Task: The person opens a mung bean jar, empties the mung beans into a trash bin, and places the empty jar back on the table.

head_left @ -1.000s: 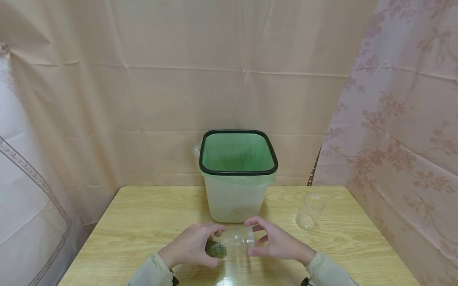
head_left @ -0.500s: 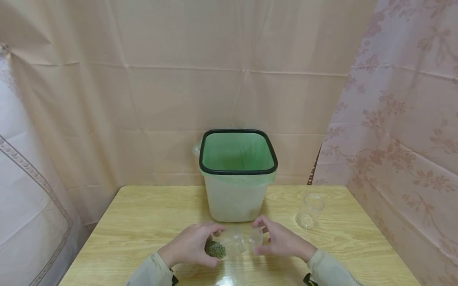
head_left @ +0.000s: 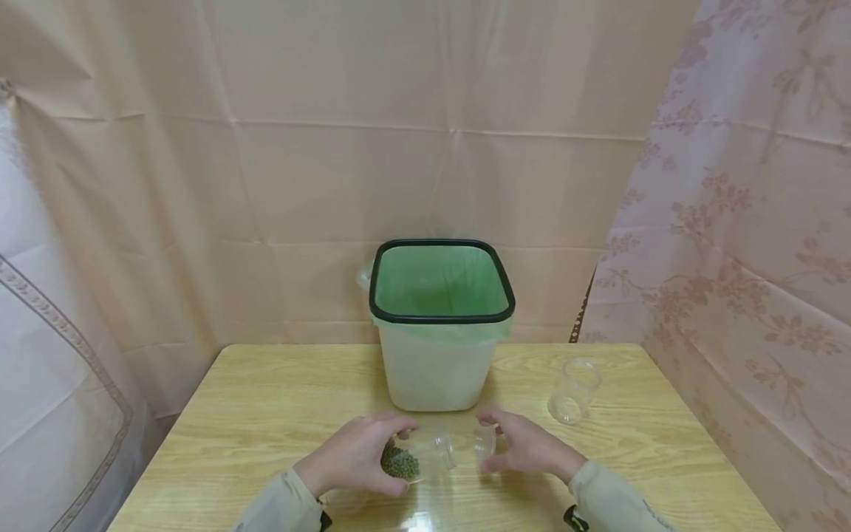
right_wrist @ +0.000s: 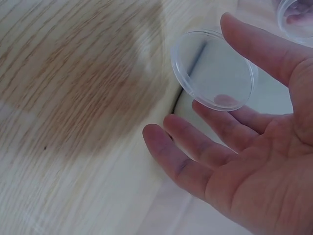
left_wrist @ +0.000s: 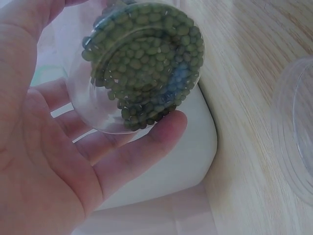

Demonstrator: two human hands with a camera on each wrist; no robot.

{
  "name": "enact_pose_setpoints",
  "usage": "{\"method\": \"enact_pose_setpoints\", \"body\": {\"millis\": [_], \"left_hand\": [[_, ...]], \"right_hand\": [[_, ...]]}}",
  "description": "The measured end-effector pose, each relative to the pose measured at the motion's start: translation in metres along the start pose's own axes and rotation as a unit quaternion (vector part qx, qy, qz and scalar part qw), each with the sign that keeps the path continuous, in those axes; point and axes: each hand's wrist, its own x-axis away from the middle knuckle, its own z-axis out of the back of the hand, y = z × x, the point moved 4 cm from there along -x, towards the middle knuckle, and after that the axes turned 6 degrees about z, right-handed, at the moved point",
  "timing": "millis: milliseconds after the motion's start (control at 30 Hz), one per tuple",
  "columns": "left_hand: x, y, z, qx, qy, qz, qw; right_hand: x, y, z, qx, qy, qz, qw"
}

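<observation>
My left hand (head_left: pixel 359 454) grips a clear plastic jar (head_left: pixel 432 447) that lies on its side in the air, its mouth facing right. Green mung beans (left_wrist: pixel 146 63) are gathered at the jar's base, close to the left palm. To the right of the mouth, my right hand (head_left: pixel 528 447) pinches a round clear lid (right_wrist: pixel 215 73) between thumb and fingers. A gap separates the lid from the jar. In the right wrist view, the jar's rim (right_wrist: pixel 283 19) shows at the top right corner.
A white bin (head_left: pixel 439 369) with a green liner and black rim stands behind the hands. An uncapped clear jar (head_left: pixel 574 391) stands at the right on the wooden table (head_left: pixel 266 399). Another clear round lid (left_wrist: pixel 298 127) lies near the left wrist. Curtains hang around.
My right hand has moved right, taking the lid off the jar's mouth and away from it. The left hand has kept the jar in about the same place.
</observation>
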Motion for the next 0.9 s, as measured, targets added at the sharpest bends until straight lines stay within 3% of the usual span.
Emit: {"method": "enact_pose_setpoints", "body": {"millis": [533, 900], "left_hand": [[0.001, -0.002, -0.003, 0.005, -0.003, 0.001, 1.0000], [0.003, -0.002, -0.003, -0.004, 0.009, -0.010, 0.9999]], "right_hand": [[0.000, 0.012, -0.001, 0.068, -0.014, 0.011, 0.9975], [0.007, 0.020, -0.005, 0.127, -0.009, -0.009, 0.9918]]}}
